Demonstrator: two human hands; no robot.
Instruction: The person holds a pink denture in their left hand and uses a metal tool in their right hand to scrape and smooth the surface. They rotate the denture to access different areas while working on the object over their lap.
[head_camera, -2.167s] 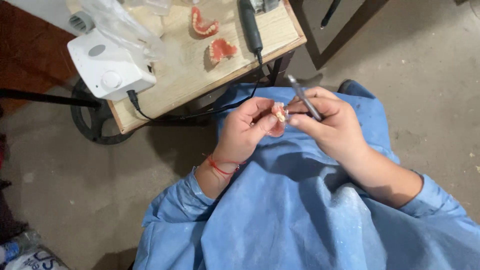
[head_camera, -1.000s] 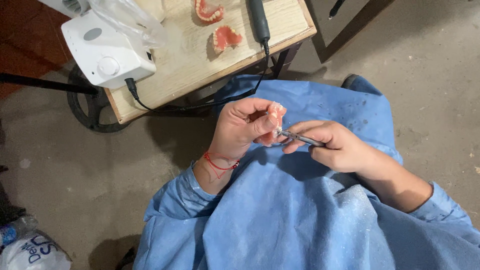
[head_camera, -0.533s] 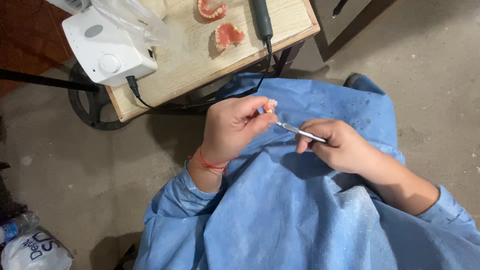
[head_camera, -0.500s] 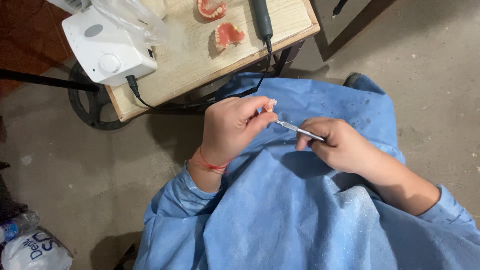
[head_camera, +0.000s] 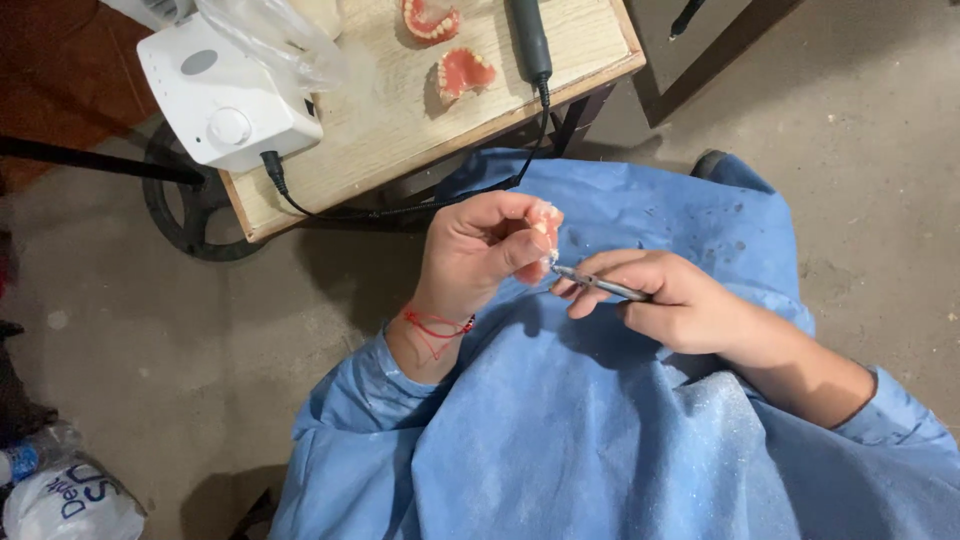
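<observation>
Over our lap lies a blue gown (head_camera: 640, 440), and ahead stands a wooden table (head_camera: 400, 120) with a white control box (head_camera: 215, 95), a dark handpiece (head_camera: 530, 40) and two pink dentures (head_camera: 463, 72) lying apart from each other. Our left hand (head_camera: 480, 255), a red string at its wrist, is closed around a third denture (head_camera: 545, 228), held up just above the gown between both hands; only its pink edge and a few teeth show past the fingertips. Our right hand (head_camera: 670, 300) pinches a thin metal tool (head_camera: 598, 284) like a pen, its tip touching the denture's lower edge.

We judge the denture light and rigid, its acrylic smooth and likely to slip, and brittle if dropped on the concrete floor. Best grip is as now: thumb and fingers across the pink base, clear of the teeth and the spot under the tool. The tool is stiff and slim, held near its front end for control.
</observation>
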